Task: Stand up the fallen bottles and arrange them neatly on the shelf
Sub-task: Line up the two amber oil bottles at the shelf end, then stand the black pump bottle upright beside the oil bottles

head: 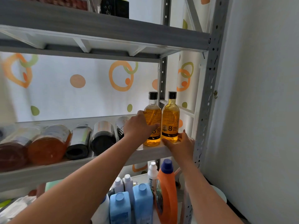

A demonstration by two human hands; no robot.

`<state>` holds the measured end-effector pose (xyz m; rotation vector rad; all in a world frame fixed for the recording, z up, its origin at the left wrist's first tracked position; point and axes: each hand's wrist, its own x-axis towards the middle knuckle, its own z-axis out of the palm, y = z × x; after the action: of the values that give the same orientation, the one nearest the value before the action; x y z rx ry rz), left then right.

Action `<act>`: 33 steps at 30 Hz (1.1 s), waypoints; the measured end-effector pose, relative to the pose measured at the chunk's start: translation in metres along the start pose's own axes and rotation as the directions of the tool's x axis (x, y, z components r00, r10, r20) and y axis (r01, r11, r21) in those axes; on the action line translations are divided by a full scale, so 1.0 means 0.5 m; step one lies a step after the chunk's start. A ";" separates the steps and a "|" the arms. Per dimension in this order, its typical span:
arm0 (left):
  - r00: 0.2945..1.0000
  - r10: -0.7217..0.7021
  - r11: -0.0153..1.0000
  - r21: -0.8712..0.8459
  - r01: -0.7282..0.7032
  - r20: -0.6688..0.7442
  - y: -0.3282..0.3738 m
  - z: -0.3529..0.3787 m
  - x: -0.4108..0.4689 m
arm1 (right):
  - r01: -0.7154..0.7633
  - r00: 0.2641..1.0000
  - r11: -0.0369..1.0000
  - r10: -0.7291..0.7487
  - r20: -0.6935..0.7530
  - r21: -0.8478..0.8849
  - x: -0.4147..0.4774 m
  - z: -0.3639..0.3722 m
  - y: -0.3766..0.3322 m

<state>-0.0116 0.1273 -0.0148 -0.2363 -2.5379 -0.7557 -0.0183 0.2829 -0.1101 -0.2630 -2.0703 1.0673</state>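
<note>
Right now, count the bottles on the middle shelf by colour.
yellow bottles, standing: 2
orange-red bottles, fallen: 2
silver bottles, fallen: 3
Total: 7, though the left end of the shelf is too blurred to rule out more.

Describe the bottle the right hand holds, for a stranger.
On the grey rack's middle shelf, go to the right end by the perforated post. Two upright amber bottles with black caps stand there; it is the right amber bottle, nearest the post, right hand at its base, not the left amber bottle gripped by the left hand.
</note>
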 end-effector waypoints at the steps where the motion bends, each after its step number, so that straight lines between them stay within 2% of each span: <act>1: 1.000 0.002 1.000 0.016 -0.002 -0.008 0.000 -0.001 0.001 | -0.004 1.000 1.000 0.004 0.004 -0.002 0.001 0.001 0.001; 15: 0.995 0.095 0.991 0.088 -0.096 0.017 -0.011 -0.003 0.001 | -0.025 0.996 0.994 0.034 0.080 -0.107 -0.014 -0.012 -0.021; 18: 0.994 0.108 0.990 0.099 -0.105 -0.026 -0.026 -0.030 -0.003 | 0.014 0.996 0.998 -0.020 -0.083 -0.068 -0.048 -0.024 -0.056; 21: 0.994 0.096 0.993 0.079 -0.092 -0.053 -0.056 -0.067 -0.001 | 0.216 0.953 0.971 -0.232 -0.194 -0.099 -0.086 -0.021 -0.111; 23: 0.999 0.032 0.998 0.045 -0.031 -0.020 -0.079 -0.091 0.002 | 0.334 0.935 0.942 -0.336 -0.117 -0.036 -0.106 -0.010 -0.152; 26: 0.998 -0.060 0.997 -0.051 0.061 0.025 -0.112 -0.121 0.004 | 0.409 0.911 0.912 -0.409 0.063 -0.003 -0.125 0.013 -0.201; 33: 0.997 -0.039 0.996 -0.084 0.044 0.068 -0.160 -0.135 -0.003 | 0.371 0.893 0.922 -0.320 0.315 -0.114 -0.137 0.060 -0.262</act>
<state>-0.0068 0.0231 -0.0040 -0.2413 -2.5825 -0.8872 0.0270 0.1488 -0.0579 0.1919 -2.3628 0.7420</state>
